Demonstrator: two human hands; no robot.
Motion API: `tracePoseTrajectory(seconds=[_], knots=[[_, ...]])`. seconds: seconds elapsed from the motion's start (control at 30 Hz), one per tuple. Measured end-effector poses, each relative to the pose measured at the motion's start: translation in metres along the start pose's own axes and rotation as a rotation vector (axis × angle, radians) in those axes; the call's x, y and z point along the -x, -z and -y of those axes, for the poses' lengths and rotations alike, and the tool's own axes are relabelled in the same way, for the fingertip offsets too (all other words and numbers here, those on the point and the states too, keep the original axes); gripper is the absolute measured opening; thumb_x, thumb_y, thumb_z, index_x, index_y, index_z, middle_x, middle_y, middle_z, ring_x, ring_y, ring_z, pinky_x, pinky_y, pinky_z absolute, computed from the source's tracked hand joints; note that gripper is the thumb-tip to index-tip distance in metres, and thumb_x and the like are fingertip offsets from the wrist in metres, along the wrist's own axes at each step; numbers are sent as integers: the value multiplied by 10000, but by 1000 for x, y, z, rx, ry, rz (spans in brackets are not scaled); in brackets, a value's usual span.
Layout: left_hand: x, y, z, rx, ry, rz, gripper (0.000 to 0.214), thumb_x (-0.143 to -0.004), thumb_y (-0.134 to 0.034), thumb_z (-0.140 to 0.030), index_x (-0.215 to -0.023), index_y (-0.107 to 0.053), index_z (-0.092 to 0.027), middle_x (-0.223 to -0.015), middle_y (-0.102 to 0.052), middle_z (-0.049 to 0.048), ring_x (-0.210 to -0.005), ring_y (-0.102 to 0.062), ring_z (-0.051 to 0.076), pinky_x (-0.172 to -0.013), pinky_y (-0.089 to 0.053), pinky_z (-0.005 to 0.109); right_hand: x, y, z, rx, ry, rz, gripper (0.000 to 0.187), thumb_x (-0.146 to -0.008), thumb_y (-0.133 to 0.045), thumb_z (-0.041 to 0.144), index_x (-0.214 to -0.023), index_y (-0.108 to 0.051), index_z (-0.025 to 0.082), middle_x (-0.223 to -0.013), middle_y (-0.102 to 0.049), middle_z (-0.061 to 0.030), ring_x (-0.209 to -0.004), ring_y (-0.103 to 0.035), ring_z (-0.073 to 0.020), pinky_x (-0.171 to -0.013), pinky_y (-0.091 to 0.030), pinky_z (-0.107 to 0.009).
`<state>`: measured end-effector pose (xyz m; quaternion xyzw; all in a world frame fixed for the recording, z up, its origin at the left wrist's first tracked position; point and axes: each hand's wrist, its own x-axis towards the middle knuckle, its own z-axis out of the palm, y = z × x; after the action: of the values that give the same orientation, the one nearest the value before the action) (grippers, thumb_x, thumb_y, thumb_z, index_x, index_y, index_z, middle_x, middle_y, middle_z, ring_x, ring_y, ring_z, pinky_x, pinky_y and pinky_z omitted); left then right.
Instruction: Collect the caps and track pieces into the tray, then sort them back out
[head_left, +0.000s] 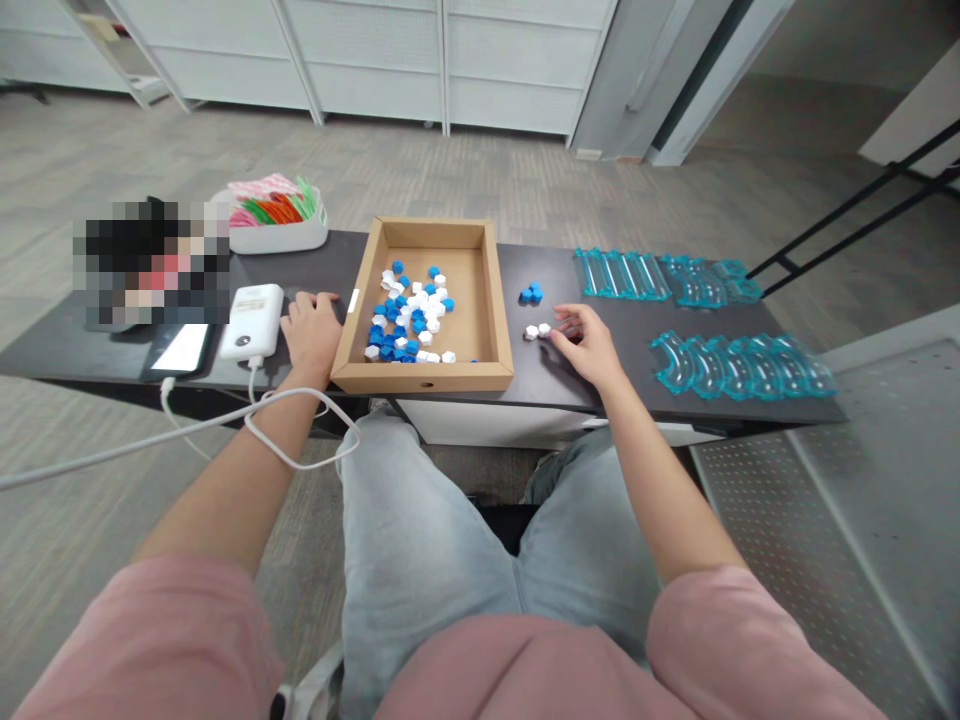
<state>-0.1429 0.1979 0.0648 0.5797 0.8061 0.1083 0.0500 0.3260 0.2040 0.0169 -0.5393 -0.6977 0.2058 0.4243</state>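
Note:
My right hand (591, 345) is on the dark table to the right of a cardboard box, its fingertips pinched at a small white faceted piece (544, 330). Another white faceted piece (531, 333) lies right beside that one. Just behind them is a little cluster of blue faceted pieces (531, 293). My left hand (311, 330) rests on the table with its fingers spread, close to the left wall of the cardboard box (501, 310) and holding nothing. Inside the box, many loose blue pieces (387, 352) and white pieces (448, 357) lie mixed.
Rows of clear teal plastic parts (622, 275) and curved teal parts (742, 366) lie at the right. On the left are a white power bank (252, 322) with a cable, a phone (180, 348) and a white basket (281, 236) of colourful strips. Part of the left is pixelated.

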Motion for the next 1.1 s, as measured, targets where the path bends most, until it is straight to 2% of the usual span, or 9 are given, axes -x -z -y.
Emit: tracePoseTrajectory(seconds=[0.13, 0.2, 0.3, 0.4, 0.5, 0.63, 0.77, 0.87, 1.1], knots=[[2, 0, -2, -1, -5, -11, 590, -1154, -345, -281, -1646, -614, -100, -1657, -565, 291, -1500, -511, 442, -1247, -407, 558, -10, -3, 31, -25, 97, -48, 250, -1025, -721, 435, -1202, -774, 267, -1050, -791, -66, -896, -710, -251, -890, -618, -434], [2, -1, -3, -12, -3, -36, 598, -1137, -337, -265, -1631, -634, -105, -1645, -577, 308, -1489, -528, 460, -1234, -425, 575, -22, -15, 60, -30, 228, 82, 190, -1068, -710, 397, -1173, -797, 265, -1026, -785, -53, -887, -696, -235, -904, -599, -410], [1, -2, -4, -16, 7, -64, 594, -1122, -350, -259, -1608, -661, -119, -1629, -591, 334, -1480, -551, 487, -1221, -441, 599, -46, -49, 110, 9, 440, 387, 179, -1103, -682, 306, -1198, -822, 248, -1078, -798, -58, -924, -706, -223, -913, -560, -374], [0, -4, -3, -10, 8, -65, 593, -1120, -363, -273, -1607, -671, -128, -1624, -600, 337, -1490, -561, 496, -1227, -445, 599, -66, -89, 149, 193, 516, 640, 212, -1087, -690, 212, -1248, -827, 229, -1182, -816, -83, -1027, -729, -245, -919, -516, -355], [-2, -6, -1, -9, 2, -74, 590, -1123, -370, -292, -1603, -674, -135, -1617, -608, 335, -1490, -568, 504, -1227, -444, 609, -72, -119, 169, 440, 485, 800, 249, -1067, -724, 183, -1289, -828, 228, -1303, -821, -118, -1127, -741, -284, -906, -483, -352], [-3, -8, 0, -2, -4, -88, 565, -1125, -425, -340, -1595, -678, -156, -1608, -612, 330, -1480, -582, 502, -1223, -450, 605, -68, -130, 170, 520, 452, 848, 265, -1089, -679, 172, -1303, -819, 240, -1344, -828, -121, -1137, -747, -291, -859, -454, -348], [-2, -9, -1, 2, -8, -97, 554, -1120, -432, -333, -1576, -690, -155, -1600, -615, 327, -1478, -576, 501, -1218, -454, 604, -67, -112, 161, 350, 406, 715, 224, -1103, -673, 268, -1282, -806, 245, -1164, -847, -82, -1028, -742, -273, -842, -474, -352], [-1, -8, -2, -5, -4, -107, 552, -1118, -417, -318, -1570, -691, -157, -1592, -622, 316, -1476, -572, 497, -1216, -454, 592, -67, -81, 143, 135, 351, 527, 253, -1102, -680, 368, -1297, -775, 238, -1028, -825, -49, -919, -730, -239, -843, -529, -360], [-1, -4, -2, -38, -11, -51, 596, -1137, -378, -314, -1622, -652, -103, -1631, -586, 317, -1479, -549, 483, -1217, -441, 579, -44, 17, 50, -44, 107, 92, 355, -1028, -787, 591, -1198, -689, 295, -976, -804, -26, -799, -738, -222, -767, -591, -376]])
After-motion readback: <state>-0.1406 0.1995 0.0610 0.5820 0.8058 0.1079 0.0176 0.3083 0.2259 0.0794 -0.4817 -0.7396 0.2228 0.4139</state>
